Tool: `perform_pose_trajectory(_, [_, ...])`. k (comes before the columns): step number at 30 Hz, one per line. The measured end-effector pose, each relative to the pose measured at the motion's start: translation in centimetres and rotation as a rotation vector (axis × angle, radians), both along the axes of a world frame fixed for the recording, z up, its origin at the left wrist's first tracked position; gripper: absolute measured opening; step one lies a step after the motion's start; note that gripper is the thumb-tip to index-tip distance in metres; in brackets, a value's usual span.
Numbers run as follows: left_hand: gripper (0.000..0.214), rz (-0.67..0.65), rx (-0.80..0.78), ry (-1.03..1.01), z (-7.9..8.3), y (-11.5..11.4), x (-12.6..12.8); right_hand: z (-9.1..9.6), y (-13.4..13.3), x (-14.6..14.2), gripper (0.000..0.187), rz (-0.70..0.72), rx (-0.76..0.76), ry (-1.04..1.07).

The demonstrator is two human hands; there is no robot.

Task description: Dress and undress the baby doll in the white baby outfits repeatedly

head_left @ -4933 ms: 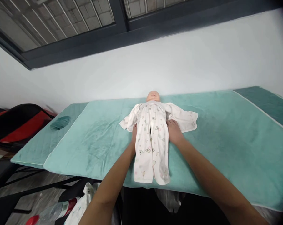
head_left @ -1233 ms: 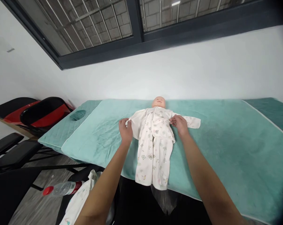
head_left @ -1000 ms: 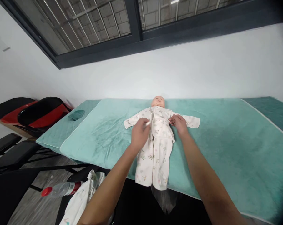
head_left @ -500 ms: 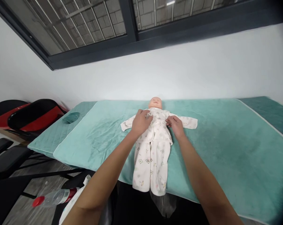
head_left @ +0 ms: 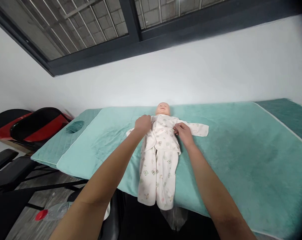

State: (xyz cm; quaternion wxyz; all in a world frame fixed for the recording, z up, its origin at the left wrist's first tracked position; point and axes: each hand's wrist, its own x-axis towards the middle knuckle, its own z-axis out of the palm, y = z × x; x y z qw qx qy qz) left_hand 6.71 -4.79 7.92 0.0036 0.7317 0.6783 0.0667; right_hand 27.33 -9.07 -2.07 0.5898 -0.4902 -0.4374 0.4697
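Observation:
A baby doll (head_left: pixel 163 108) lies on its back on a teal towel (head_left: pixel 228 146), dressed in a white printed top (head_left: pixel 163 135) and matching trousers (head_left: pixel 157 178) whose legs hang over the near edge. My left hand (head_left: pixel 142 124) rests curled on the doll's left shoulder, covering the sleeve there. Fingers bent, my right hand (head_left: pixel 182 132) pinches the top's fabric at the doll's other side, beside the spread-out sleeve (head_left: pixel 198 129).
The towel covers a massage table with a face hole (head_left: pixel 74 127) at its left end. Red and black chairs (head_left: pixel 35 123) stand to the left. A plastic bottle with a red cap (head_left: pixel 49 212) lies on the floor. Wall and a dark window frame behind.
My left hand moved from the doll's outer left sleeve across to its chest and then onto the shoulder. The top's front is now closed over the chest. The right hand stayed nearly still.

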Motion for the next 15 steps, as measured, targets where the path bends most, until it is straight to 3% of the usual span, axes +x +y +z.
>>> perform_pose_trajectory(3, [0.014,0.012,0.077,-0.105,0.7,0.4,0.4,0.0,-0.1,0.0,0.019,0.001,0.002,0.003])
perform_pose_trajectory(6, [0.016,0.037,0.081,-0.491,1.5,0.5,1.2,-0.1,-0.1,0.0,0.019,0.004,-0.007,0.018])
perform_pose_trajectory(8, [0.021,0.01,-0.008,-0.692,2.0,0.2,1.7,-0.3,0.1,0.0,0.02,0.004,-0.009,0.022])
perform_pose_trajectory(12, [0.026,-0.161,-0.302,-1.003,2.6,-1.9,2.0,-0.4,0.2,0.0,0.02,0.014,-0.003,0.027])
perform_pose_trajectory(15, [0.03,-0.166,-0.242,-0.981,2.5,-4.6,1.3,-0.3,0.1,0.0,0.019,0.015,0.0,0.029])
